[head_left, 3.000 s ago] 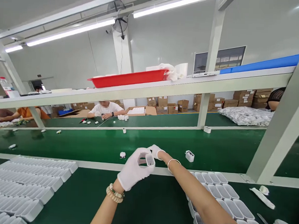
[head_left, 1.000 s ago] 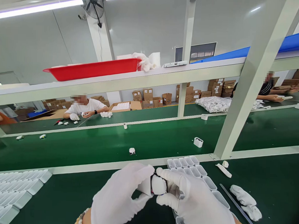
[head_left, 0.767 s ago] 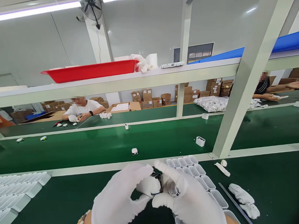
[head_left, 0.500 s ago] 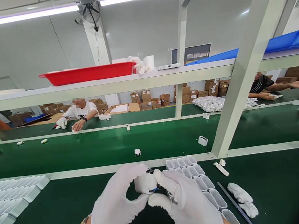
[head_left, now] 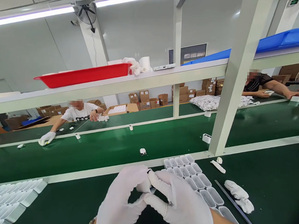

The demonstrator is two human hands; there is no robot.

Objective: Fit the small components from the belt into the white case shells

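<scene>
Both my hands wear white gloves and meet in front of me above the green table. My left hand [head_left: 122, 200] is closed around a small white plastic housing [head_left: 143, 187], which is mostly hidden by the fingers. At the housing's right end, the thumb and forefinger of my right hand [head_left: 185, 201] grip its edge. A sliver of a dark and bluish part [head_left: 152, 190] shows at that end. Just behind my right hand stand rows of open white plastic cases [head_left: 206, 180].
More white cases [head_left: 19, 198] stand in rows at the left. A green conveyor belt [head_left: 113, 150] carries a small circuit board with a white top [head_left: 142, 152] and a white case [head_left: 206, 138]. Finger cots [head_left: 236, 190] and a metal strip [head_left: 237, 206] lie right. An upright post [head_left: 236, 82] rises beyond.
The dark part with blue wire has gone deeper into the housing, and my fingers have closed in. Belt items have shifted right. Across the belt, a co-worker's gloved hand has reached onto a small part.
</scene>
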